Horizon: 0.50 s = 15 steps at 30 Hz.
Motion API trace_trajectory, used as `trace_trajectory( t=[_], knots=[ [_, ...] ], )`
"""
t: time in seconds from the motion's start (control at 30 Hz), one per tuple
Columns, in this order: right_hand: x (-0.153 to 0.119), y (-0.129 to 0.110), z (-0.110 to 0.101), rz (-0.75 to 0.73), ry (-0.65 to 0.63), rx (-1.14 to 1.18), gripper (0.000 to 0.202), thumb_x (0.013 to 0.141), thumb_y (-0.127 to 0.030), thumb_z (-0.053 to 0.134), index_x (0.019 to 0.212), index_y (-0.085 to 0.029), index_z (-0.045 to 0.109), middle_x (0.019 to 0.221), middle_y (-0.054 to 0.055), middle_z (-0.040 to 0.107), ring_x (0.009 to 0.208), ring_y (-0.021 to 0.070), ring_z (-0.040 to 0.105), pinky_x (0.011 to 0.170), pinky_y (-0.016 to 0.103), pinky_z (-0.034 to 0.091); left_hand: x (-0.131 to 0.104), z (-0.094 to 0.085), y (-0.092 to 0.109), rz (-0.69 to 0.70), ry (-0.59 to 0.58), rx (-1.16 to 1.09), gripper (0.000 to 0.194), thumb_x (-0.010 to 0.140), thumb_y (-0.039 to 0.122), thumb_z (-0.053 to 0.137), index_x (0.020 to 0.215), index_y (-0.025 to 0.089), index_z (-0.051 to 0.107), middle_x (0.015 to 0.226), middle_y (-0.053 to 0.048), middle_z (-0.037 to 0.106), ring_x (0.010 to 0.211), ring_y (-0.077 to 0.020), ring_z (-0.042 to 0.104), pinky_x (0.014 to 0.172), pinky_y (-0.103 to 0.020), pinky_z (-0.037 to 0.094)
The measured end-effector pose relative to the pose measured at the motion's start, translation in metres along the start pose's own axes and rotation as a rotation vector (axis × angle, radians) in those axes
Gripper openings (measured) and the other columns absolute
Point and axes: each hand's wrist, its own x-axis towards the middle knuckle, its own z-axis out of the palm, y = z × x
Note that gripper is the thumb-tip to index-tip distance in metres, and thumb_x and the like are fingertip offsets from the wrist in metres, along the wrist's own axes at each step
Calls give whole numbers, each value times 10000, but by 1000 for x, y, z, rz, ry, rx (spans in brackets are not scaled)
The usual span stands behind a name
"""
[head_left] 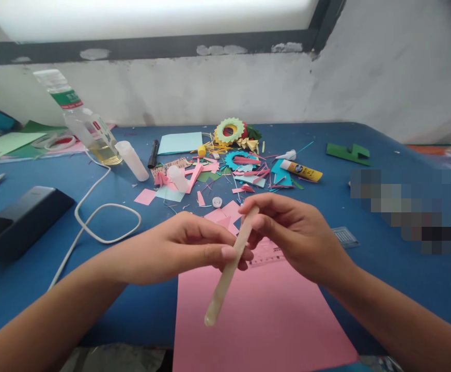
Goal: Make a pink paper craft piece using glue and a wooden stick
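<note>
Blue table point(395, 289); pink sheet point(256, 320) cut off below, hands point(295, 232) partly hiding it.

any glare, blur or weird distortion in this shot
Head view: the panel along the top is blown out to white; the whole picture looks slightly hazy; the bottle leans at upper left, probably wide-angle stretch; blocky pixelation covers part of the right side; the pale strip keeps a readable outline.
</note>
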Motion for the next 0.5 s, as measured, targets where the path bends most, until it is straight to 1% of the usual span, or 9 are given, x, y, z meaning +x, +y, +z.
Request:
trace_trajectory(
  t=[0.07, 0.17, 0.2, 0.27, 0.37, 0.43, 0.5],
  knots=[
    [0, 0, 0, 0, -22, 20, 90, 842, -264, 574, 890, -210, 628, 656, -37, 594, 555, 66, 583, 529, 158, 525, 1, 0, -1, -7, -18, -42, 158, 831, 192, 547, 882, 180, 696, 878, -17, 687, 879, -120, 611, 798, -198, 481],
    [-1, 1, 0, -36, -6, -47, 126, 844, -238, 572, 949, -219, 639, 674, -30, 603, 568, 74, 584, 524, 168, 527, 3, 1, -3, -21, -59, -159, 154, 831, 167, 547, 901, 170, 684, 829, -25, 698, 823, -116, 632, 774, -215, 499],
    [-2, 2, 0, -66, 16, -97, 137, 843, -223, 573, 963, -225, 639, 687, -29, 612, 585, 78, 590, 532, 171, 527, 3, 2, -4, -28, -68, -195, 148, 831, 165, 550, 903, 166, 679, 812, -27, 699, 802, -114, 637, 759, -215, 503],
    [-3, 4, 0, -172, 75, -241, 163, 843, -187, 573, 984, -242, 634, 735, -31, 636, 649, 84, 606, 579, 178, 530, 5, 3, -6, -30, -68, -234, 132, 826, 166, 562, 899, 162, 672, 788, -25, 699, 773, -105, 640, 728, -200, 503],
    [-6, 7, 0, -353, 153, -469, 218, 851, -147, 556, 1025, -265, 614, 833, -35, 665, 741, 90, 624, 681, 202, 530, 7, 4, -8, -8, -35, -223, 126, 827, 173, 566, 901, 165, 668, 788, -11, 693, 769, -88, 632, 704, -174, 495],
    [-8, 8, -1, -411, 184, -555, 237, 855, -141, 551, 1050, -268, 595, 863, -33, 677, 759, 99, 639, 704, 218, 534, 8, 4, -8, 21, -3, -196, 120, 829, 184, 566, 886, 162, 669, 785, -6, 688, 758, -81, 624, 684, -161, 491],
    [-9, 7, -2, -440, 237, -607, 215, 843, -158, 575, 1030, -264, 588, 877, -29, 686, 741, 109, 655, 677, 226, 543, 9, 4, -8, 41, 44, -178, 110, 825, 201, 572, 851, 158, 670, 771, -3, 684, 736, -77, 618, 665, -156, 485]
  ],
)
